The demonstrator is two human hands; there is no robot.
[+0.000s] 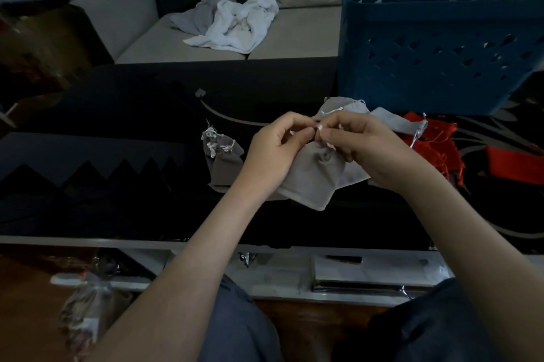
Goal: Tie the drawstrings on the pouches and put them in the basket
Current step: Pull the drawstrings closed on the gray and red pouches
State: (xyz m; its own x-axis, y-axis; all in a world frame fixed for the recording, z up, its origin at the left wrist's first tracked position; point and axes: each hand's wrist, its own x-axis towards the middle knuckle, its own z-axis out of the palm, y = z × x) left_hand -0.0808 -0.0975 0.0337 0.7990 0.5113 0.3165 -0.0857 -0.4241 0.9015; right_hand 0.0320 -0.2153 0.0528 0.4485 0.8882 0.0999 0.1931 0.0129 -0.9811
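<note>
We found the left hand (273, 152) and right hand (363, 145) together over the dark table (117, 132). Each pinched a drawstring (320, 127) end of the grey pouch (312, 180), evidently to knot it. The blue basket (435, 46) stood beyond.

Quick tally: one grey pouch (312, 182) pinched between left hand (273, 152) and right hand (365, 146). Just left of the left hand, tied grey pouches (222, 161), three I think. Behind and under the right hand, loose grey pouches (388, 123), looks like four. Red pouches (432, 143) further right, can't count them. One blue basket (426, 67) beyond.
</note>
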